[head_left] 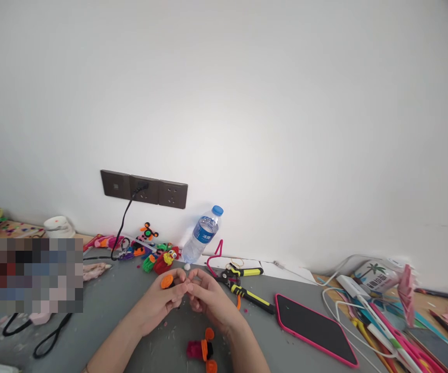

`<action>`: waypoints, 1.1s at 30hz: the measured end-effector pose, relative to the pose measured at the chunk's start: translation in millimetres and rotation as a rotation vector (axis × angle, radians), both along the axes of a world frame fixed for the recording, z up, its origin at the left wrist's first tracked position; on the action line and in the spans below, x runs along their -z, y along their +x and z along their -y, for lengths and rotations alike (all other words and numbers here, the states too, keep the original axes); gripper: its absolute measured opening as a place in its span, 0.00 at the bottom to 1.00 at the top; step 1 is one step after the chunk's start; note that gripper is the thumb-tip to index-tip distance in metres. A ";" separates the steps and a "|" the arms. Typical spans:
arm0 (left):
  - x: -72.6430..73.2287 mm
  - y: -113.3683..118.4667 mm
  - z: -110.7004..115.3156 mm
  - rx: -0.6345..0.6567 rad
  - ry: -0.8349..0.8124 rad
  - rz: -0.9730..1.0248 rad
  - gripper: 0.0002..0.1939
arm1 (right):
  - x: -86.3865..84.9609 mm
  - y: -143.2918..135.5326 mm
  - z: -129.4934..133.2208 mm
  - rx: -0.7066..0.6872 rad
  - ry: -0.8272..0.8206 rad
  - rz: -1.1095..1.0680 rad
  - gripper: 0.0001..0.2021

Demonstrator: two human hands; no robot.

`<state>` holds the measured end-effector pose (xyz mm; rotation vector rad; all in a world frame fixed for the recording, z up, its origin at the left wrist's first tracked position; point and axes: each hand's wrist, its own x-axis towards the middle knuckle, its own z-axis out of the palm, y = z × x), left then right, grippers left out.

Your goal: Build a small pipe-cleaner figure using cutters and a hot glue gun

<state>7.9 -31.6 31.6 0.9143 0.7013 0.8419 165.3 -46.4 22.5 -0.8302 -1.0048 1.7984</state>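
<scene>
Both hands meet at the middle of the grey mat, fingertips pinched together. My left hand [161,300] has its fingers closed round a small piece with an orange disc [167,281] and a dark part. Against its fingertips, my right hand [208,298] is closed in a pinch; what lies between its fingers is too small to make out. A small white bit [187,267] shows just beyond the fingertips. Between my forearms lies a magenta, black and orange fuzzy figure [199,349] on the mat.
A water bottle [202,234] leans on the wall behind the hands. Colourful fuzzy figures [165,259] lie left of it. Yellow-black pliers [253,298] and a pink-edged phone [315,329] are to the right, then cables and tools. A blurred patch covers the left.
</scene>
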 end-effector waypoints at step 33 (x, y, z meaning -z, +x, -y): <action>54.5 3.8 -20.2 -0.114 0.466 -0.364 0.14 | 0.8 -10.4 -1.3 0.272 0.586 0.641 0.09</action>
